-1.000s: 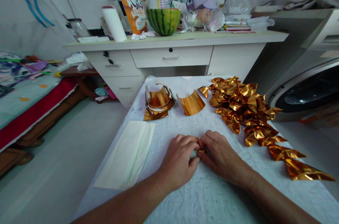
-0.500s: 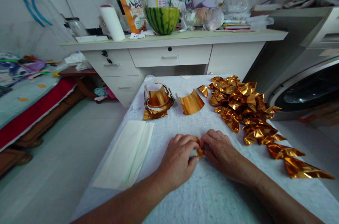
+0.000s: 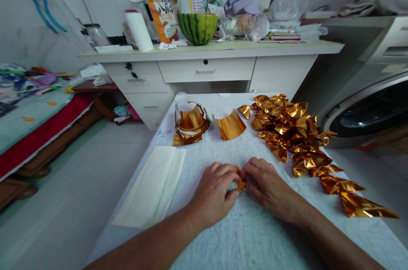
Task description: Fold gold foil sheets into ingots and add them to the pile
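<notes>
My left hand (image 3: pixel 215 193) and my right hand (image 3: pixel 267 185) meet low over the table, both closed on one small piece of gold foil paper (image 3: pixel 240 184). Most of the piece is hidden by my fingers; a pale bit shows beside my left thumb. Beyond my hands lies a single curved gold sheet (image 3: pixel 232 125). To its left a curled stack of gold sheets (image 3: pixel 191 122) shows white backs. A long pile of folded gold foil pieces (image 3: pixel 287 121) runs down the right side. Left of my left hand lies a flat cream paper packet (image 3: pixel 153 187).
A pale cloth covers the table (image 3: pixel 207 244). Behind it stands a white desk (image 3: pixel 178 68) bearing a watermelon half (image 3: pixel 198 28), an orange snack bag (image 3: pixel 162 8) and a paper roll (image 3: pixel 139 29). A washing machine (image 3: pixel 360 74) is at the right, a bed (image 3: pixel 41 112) at the left.
Both hands keep hold of the foil piece, with only slight shifts of the fingers. The whole view has tilted a little; the things on the table have not moved.
</notes>
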### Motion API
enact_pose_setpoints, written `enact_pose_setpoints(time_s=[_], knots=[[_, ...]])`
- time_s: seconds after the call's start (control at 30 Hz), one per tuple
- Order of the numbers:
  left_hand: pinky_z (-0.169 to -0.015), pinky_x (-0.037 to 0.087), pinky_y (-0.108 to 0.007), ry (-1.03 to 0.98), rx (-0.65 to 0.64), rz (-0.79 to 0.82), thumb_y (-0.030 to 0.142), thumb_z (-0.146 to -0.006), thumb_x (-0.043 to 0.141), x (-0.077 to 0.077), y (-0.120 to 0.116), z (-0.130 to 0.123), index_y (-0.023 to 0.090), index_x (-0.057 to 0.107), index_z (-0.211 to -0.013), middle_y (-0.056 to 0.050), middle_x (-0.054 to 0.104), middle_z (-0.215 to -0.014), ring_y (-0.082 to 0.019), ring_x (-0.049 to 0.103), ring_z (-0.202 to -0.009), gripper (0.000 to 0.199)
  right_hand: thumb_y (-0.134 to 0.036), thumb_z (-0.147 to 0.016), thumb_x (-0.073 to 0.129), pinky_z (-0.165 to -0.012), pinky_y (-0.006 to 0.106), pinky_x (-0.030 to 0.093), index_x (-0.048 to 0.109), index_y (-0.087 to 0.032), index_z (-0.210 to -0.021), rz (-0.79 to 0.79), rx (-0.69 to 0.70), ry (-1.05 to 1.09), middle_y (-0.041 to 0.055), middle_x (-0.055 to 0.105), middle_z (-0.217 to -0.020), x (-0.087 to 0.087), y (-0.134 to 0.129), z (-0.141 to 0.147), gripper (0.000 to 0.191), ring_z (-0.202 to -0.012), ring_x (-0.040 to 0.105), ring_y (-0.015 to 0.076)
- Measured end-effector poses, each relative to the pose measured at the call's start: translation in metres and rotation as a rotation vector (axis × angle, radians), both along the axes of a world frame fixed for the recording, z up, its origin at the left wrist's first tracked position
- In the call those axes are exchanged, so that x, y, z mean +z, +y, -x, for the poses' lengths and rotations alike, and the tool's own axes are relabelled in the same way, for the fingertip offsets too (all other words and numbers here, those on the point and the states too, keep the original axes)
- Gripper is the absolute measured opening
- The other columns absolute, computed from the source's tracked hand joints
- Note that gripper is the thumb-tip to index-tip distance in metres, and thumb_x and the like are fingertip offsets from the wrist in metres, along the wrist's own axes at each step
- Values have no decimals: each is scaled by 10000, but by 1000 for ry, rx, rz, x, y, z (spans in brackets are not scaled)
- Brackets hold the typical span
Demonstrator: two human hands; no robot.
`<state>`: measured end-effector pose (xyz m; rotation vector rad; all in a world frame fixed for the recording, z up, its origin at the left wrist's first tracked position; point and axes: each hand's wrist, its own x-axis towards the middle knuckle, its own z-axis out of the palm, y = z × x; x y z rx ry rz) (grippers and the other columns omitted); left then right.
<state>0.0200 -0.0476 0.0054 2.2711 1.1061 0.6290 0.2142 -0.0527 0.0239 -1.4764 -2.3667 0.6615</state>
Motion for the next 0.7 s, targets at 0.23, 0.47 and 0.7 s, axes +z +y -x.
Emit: enact_pose_setpoints(time_s=[0.23, 0.47, 0.7], knots=[[-869, 460, -305, -212, 26, 9, 115, -947, 388, 5, 8, 7, 198, 606, -976, -43, 625, -1017, -169, 579, -977, 235, -174, -876, 555, -765, 364, 361, 604, -199, -845, -25, -54, -29, 56, 570, -898, -7, 2, 3, 63, -875, 493, 223], [-902, 420, -390, 4, 323, -110, 105, -832, 556, 3, 27, 18, 196, 624, -975, -44, 643, -1008, -240, 536, -995, 183, -203, -956, 468, -737, 352, 365, 590, -194, -773, -49, -75, -36, 55, 571, -848, -8, 3, 5, 220, -824, 501, 210], [-909, 390, -406, 157, 357, -23, 267, -778, 677, 3, 29, 26, 215, 650, -976, -42, 618, -1043, -262, 511, -1015, 206, -153, -921, 463, -735, 359, 376, 554, -194, -778, -54, -77, 8, 56, 569, -841, -8, 6, 5, 175, -823, 500, 214]])
